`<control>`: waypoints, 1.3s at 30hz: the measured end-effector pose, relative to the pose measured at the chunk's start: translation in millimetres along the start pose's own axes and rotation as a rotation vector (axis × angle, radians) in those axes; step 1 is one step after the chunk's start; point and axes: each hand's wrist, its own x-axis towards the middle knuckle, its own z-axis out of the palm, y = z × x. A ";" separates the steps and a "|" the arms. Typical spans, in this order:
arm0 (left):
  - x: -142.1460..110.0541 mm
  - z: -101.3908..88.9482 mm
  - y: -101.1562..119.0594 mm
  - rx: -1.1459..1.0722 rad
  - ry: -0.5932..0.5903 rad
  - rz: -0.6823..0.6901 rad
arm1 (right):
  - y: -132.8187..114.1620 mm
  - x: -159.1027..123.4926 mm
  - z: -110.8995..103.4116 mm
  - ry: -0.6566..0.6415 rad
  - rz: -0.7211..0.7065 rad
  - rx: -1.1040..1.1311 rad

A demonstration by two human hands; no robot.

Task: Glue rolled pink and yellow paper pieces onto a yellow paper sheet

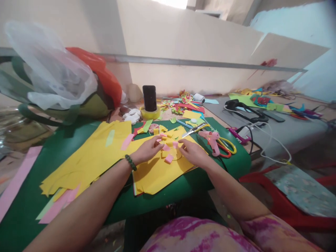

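Yellow and pink paper pieces point(169, 159), small and folded or curled, lie in a cluster on a yellow paper sheet point(154, 178). My left hand point(148, 150), with a dark green bead bracelet point(130, 162) on the wrist, curves around the cluster's left side, its fingers apart. On the other side, my right hand point(193, 152) has its fingertips close to the pieces, thumb and fingers loosely spread. Neither hand visibly grips a piece; whether the fingertips touch any is hard to make out. A utility knife point(194, 130) lies just beyond my right hand.
A pink glue gun point(212, 140) and scissors point(228, 147) lie at the right. Yellow paper sheets point(89, 157) cover the green mat point(147, 206) at left. Behind are a phone point(149, 98), a yellow tape roll point(150, 113) and bags point(65, 77). A white cable point(275, 140) hangs off the right side.
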 end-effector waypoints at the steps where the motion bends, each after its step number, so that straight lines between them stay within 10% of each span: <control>1: 0.1 1.9 0.8 -0.062 -0.016 0.001 | 0.6 2.9 2.5 -0.003 0.002 0.074; 12: 3.5 13.7 1.5 -0.410 -0.029 -0.146 | -3.1 12.1 21.7 -0.076 -0.183 0.767; 19: 7.0 22.6 0.8 -0.348 -0.031 -0.137 | 10.2 17.9 21.7 0.214 -0.092 0.491; 29: 7.9 34.8 3.2 -0.030 0.037 -0.070 | 4.3 15.6 34.7 0.064 -0.257 0.710; 39: 4.1 4.9 4.6 -0.410 -0.040 -0.109 | 4.3 11.2 27.9 -0.082 -0.149 0.718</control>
